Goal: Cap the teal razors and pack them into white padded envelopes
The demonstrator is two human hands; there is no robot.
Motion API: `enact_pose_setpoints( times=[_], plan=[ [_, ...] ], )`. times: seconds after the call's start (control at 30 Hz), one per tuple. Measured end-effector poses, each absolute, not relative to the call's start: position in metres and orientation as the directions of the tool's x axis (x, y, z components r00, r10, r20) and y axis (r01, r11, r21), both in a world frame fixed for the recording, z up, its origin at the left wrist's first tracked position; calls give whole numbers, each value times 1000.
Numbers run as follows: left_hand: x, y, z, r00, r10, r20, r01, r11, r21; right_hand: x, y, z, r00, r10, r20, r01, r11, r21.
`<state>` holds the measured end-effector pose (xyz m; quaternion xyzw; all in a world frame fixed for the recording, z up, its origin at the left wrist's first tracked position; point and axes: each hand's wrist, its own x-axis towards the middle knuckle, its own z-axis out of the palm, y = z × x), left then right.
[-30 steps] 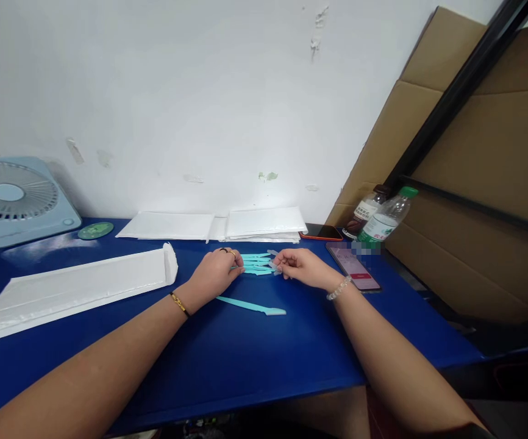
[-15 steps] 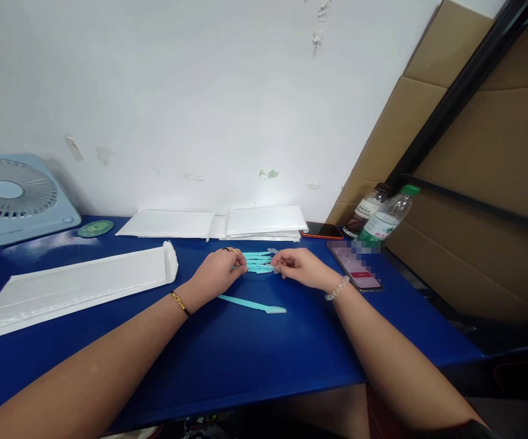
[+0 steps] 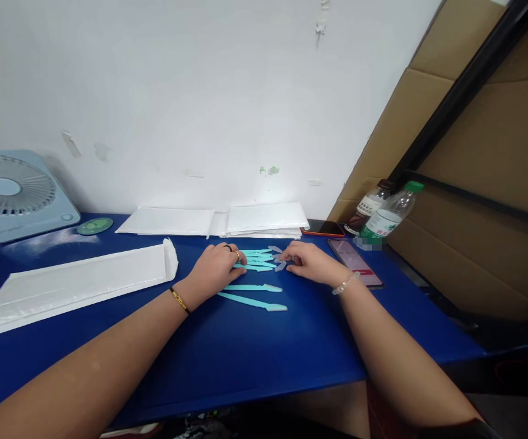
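Note:
Several turquoise eyebrow razors (image 3: 257, 256) lie in a loose bunch on the blue table, blades to the right. My left hand (image 3: 218, 268) rests over their handle ends, thumb and fingers closed about one razor's handle. My right hand (image 3: 312, 263) is at the bunch's right side, its fingertips on small translucent blade caps (image 3: 280, 266) and its thumb a little apart from them. Nearer to me, two more razors lie apart from the bunch: an upper razor (image 3: 257, 287) and a lower razor (image 3: 255, 301). Their left ends are partly hidden by my left hand.
A white padded mailer (image 3: 85, 280) lies at left, with stacked mailers (image 3: 266, 218) along the wall. A blue fan (image 3: 21, 195) and green disc (image 3: 94, 226) stand back left. Phones (image 3: 358, 263) and bottles (image 3: 385, 218) are at right, beside cardboard (image 3: 488, 134).
A second razor now lies just above the single one in front. My right hand has moved slightly right from the blade ends, and more translucent caps show by its fingers.

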<state>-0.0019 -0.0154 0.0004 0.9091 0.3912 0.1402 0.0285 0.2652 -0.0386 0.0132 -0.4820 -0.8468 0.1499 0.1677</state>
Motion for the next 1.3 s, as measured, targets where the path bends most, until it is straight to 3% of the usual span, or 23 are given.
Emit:
enact_pose_setpoints(
  times=[0.2,0.37,0.5,0.67,0.8,0.97,1.3],
  plan=[
    [-3,-11,-4,694,675,252,681,-729,76,267,-38,11,-517,851,88,765,506,-398],
    [-3,-13,-1,704,666,246,678,-734,45,267,-43,18,-453,891,21,707,373,-601],
    [-3,-14,0,699,680,223,688,-724,53,266,-43,18,-432,900,67,641,358,-679],
    [-4,-12,1,665,719,199,699,-694,172,262,-39,15,-318,948,24,443,172,-880],
    [-5,-13,4,619,761,194,703,-647,297,258,-36,11,-193,981,2,256,52,-965],
    [-4,-15,6,560,810,176,707,-578,408,251,-35,9,-103,995,20,103,30,-994],
    [0,-18,7,518,846,126,669,-493,556,230,-42,5,-175,983,-45,54,-36,-998]
  ],
)
